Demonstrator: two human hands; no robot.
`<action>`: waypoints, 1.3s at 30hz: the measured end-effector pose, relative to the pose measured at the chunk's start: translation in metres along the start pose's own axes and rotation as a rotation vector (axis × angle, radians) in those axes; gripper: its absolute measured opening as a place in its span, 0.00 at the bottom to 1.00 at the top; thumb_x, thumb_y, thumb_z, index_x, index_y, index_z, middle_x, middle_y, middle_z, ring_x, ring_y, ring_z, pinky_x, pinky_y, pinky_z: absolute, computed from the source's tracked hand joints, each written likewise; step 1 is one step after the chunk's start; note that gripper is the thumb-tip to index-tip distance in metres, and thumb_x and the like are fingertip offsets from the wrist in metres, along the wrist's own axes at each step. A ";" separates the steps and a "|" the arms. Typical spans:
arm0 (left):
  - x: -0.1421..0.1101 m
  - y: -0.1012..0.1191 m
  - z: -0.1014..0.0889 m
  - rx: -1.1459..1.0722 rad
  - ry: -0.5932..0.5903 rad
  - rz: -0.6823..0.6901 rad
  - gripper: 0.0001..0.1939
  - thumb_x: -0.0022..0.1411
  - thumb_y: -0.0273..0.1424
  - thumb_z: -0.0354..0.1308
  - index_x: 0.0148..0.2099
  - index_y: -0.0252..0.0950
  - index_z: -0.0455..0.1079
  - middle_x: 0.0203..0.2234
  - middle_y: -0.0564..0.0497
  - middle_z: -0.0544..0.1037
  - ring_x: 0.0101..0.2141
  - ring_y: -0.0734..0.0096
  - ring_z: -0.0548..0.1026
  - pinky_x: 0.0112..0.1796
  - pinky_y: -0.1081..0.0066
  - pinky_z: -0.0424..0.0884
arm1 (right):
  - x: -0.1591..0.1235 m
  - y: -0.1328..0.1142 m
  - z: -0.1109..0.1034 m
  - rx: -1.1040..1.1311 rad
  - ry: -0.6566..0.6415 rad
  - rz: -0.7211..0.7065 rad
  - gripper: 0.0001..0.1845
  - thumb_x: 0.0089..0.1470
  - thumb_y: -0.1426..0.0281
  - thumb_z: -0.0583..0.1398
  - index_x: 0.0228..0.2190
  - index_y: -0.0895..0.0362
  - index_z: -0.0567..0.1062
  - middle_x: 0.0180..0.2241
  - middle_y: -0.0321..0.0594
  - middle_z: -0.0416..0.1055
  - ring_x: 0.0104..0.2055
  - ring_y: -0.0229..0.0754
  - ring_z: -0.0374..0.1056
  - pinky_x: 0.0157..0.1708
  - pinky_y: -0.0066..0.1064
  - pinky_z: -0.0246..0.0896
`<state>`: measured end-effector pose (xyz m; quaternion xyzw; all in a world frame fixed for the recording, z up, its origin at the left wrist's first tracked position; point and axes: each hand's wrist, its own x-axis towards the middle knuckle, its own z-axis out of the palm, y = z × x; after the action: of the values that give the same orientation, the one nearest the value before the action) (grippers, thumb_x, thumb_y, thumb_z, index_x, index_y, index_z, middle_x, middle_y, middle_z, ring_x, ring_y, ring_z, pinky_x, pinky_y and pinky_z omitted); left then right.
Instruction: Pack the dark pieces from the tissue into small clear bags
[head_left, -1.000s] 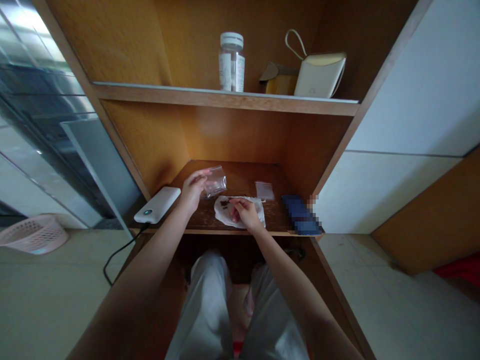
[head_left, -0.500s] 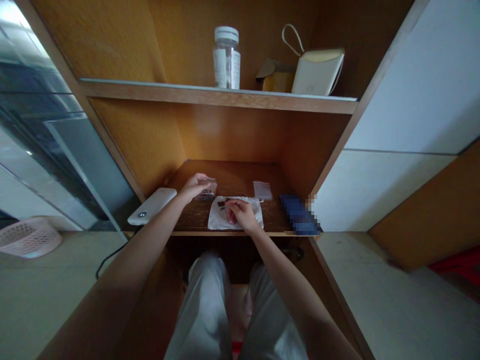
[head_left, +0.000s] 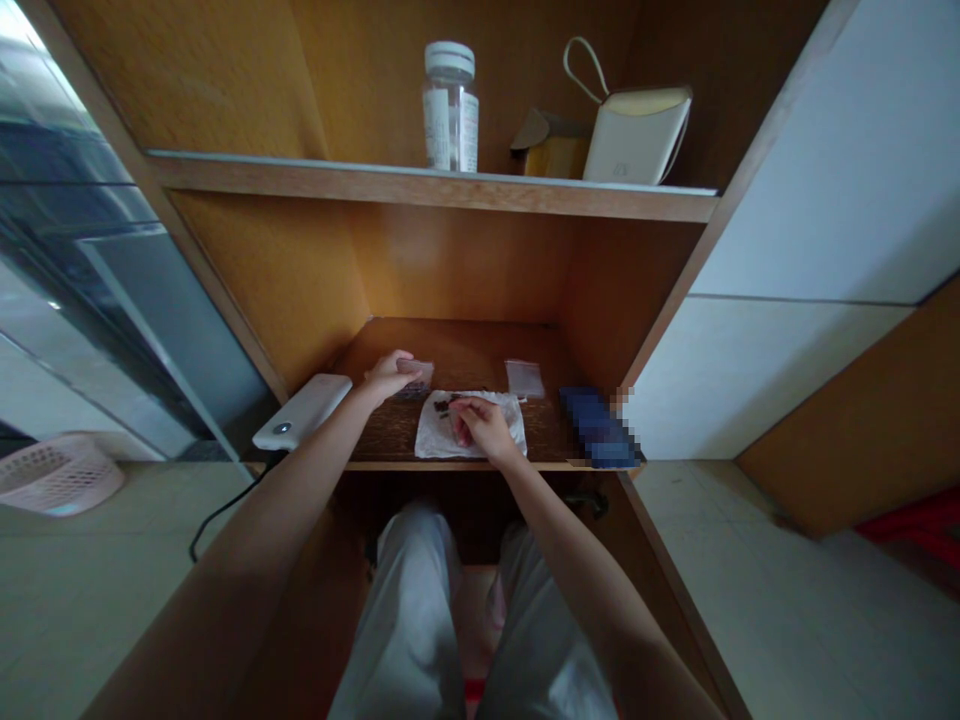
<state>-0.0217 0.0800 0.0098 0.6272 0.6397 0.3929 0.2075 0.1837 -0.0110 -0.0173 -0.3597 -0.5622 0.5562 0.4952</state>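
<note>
My left hand (head_left: pixel 388 380) pinches the edge of a small clear zip bag (head_left: pixel 421 374), with fingers and thumb closed on it. Small dark bits show low in the bag, which is at the shelf board. Just to its right, a white paper tissue (head_left: pixel 430 438) lies spread near the board's front edge. Small dark brown pieces (head_left: pixel 442 408) are on the tissue. Over them is my right hand (head_left: pixel 482 428), its fingertips drawn together; whatever they grip is too small or hidden to make out. A second clear zip bag (head_left: pixel 525 379) lies flat behind the tissue on the right.
A dark blue object (head_left: pixel 600 425), partly pixelated, lies at the board's right front. At the left front rests a white device (head_left: pixel 302 410) with a black cable. Above, a shelf (head_left: pixel 337 180) holds a clear bottle (head_left: pixel 450 110), a small box (head_left: pixel 555 150) and a white strapped device (head_left: pixel 637 135).
The view has shifted very slightly. My left hand and the bag have moved a little, and the bag's upper part shows more plainly. My right hand stays over the tissue.
</note>
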 end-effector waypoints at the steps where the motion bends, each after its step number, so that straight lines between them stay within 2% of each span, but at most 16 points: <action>1: -0.001 0.001 -0.001 0.072 0.039 -0.005 0.19 0.42 0.37 0.67 0.39 0.40 0.71 0.38 0.47 0.76 0.43 0.54 0.72 0.47 0.57 0.62 | 0.000 0.000 0.000 -0.001 0.001 0.006 0.17 0.47 0.54 0.57 0.30 0.55 0.70 0.16 0.31 0.63 0.13 0.33 0.57 0.14 0.27 0.52; 4: -0.002 0.007 -0.002 0.177 0.134 0.001 0.18 0.43 0.38 0.66 0.39 0.42 0.71 0.42 0.46 0.75 0.47 0.49 0.69 0.50 0.53 0.58 | 0.000 0.000 0.000 -0.002 0.003 0.016 0.17 0.48 0.54 0.57 0.30 0.55 0.70 0.17 0.31 0.63 0.14 0.33 0.57 0.14 0.27 0.52; 9: -0.003 0.013 -0.002 0.142 0.196 0.126 0.12 0.49 0.36 0.62 0.38 0.41 0.71 0.43 0.47 0.75 0.50 0.49 0.68 0.51 0.52 0.56 | 0.000 0.000 0.000 0.022 0.002 0.001 0.16 0.47 0.55 0.58 0.29 0.55 0.70 0.16 0.31 0.63 0.13 0.33 0.56 0.13 0.27 0.52; 12: -0.004 0.019 0.001 -0.040 0.229 0.253 0.09 0.52 0.35 0.59 0.37 0.38 0.71 0.42 0.47 0.76 0.46 0.56 0.71 0.49 0.60 0.62 | 0.001 0.001 -0.001 0.025 -0.004 -0.014 0.15 0.47 0.55 0.58 0.28 0.55 0.70 0.16 0.31 0.63 0.13 0.33 0.57 0.13 0.27 0.52; 15: -0.009 0.031 0.003 -0.356 0.198 0.298 0.13 0.56 0.40 0.55 0.36 0.35 0.71 0.34 0.46 0.78 0.33 0.67 0.76 0.37 0.69 0.69 | 0.001 0.001 -0.001 0.017 -0.016 -0.031 0.15 0.47 0.55 0.58 0.28 0.55 0.69 0.15 0.30 0.62 0.13 0.33 0.56 0.13 0.27 0.52; 17: -0.018 0.042 0.004 -0.531 0.157 0.273 0.17 0.58 0.44 0.53 0.34 0.33 0.70 0.28 0.47 0.78 0.23 0.73 0.74 0.29 0.72 0.69 | 0.001 0.002 -0.001 0.012 -0.021 -0.036 0.15 0.47 0.55 0.58 0.27 0.55 0.69 0.15 0.30 0.62 0.12 0.33 0.56 0.13 0.27 0.52; 21: -0.048 0.057 0.008 -0.714 0.123 0.198 0.19 0.58 0.45 0.53 0.30 0.32 0.69 0.21 0.49 0.76 0.17 0.76 0.70 0.22 0.75 0.67 | 0.001 0.002 0.000 -0.005 -0.033 -0.045 0.14 0.48 0.56 0.57 0.28 0.54 0.69 0.15 0.30 0.62 0.12 0.34 0.56 0.13 0.27 0.52; 27: -0.086 0.048 0.023 -0.795 -0.004 0.102 0.19 0.56 0.44 0.54 0.27 0.32 0.69 0.18 0.50 0.74 0.16 0.76 0.69 0.20 0.75 0.64 | 0.001 0.005 0.000 -0.051 -0.034 -0.073 0.12 0.50 0.59 0.56 0.29 0.54 0.69 0.15 0.30 0.63 0.13 0.34 0.57 0.13 0.27 0.53; 31: -0.091 0.037 0.033 -0.806 -0.045 0.014 0.19 0.54 0.45 0.56 0.26 0.32 0.69 0.16 0.51 0.73 0.14 0.76 0.68 0.18 0.75 0.62 | 0.002 0.009 -0.001 -0.160 -0.076 -0.122 0.10 0.52 0.61 0.54 0.29 0.54 0.70 0.14 0.30 0.63 0.14 0.34 0.59 0.15 0.26 0.55; 36: -0.093 0.032 0.038 -0.751 -0.108 -0.010 0.20 0.53 0.46 0.56 0.25 0.32 0.69 0.15 0.51 0.72 0.15 0.74 0.69 0.17 0.75 0.62 | 0.003 0.012 0.001 -0.323 -0.080 -0.224 0.09 0.53 0.64 0.53 0.28 0.54 0.71 0.16 0.30 0.64 0.14 0.33 0.59 0.16 0.26 0.55; 39: -0.093 0.031 0.039 -0.740 -0.078 -0.019 0.18 0.53 0.44 0.57 0.25 0.33 0.69 0.15 0.52 0.72 0.15 0.74 0.68 0.18 0.75 0.62 | -0.001 0.004 0.004 -0.419 -0.009 -0.290 0.10 0.55 0.66 0.51 0.30 0.55 0.71 0.17 0.32 0.66 0.16 0.35 0.62 0.19 0.27 0.58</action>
<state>0.0394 -0.0037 -0.0117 0.5184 0.4517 0.5715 0.4479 0.1791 -0.0127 -0.0212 -0.3678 -0.7129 0.3524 0.4820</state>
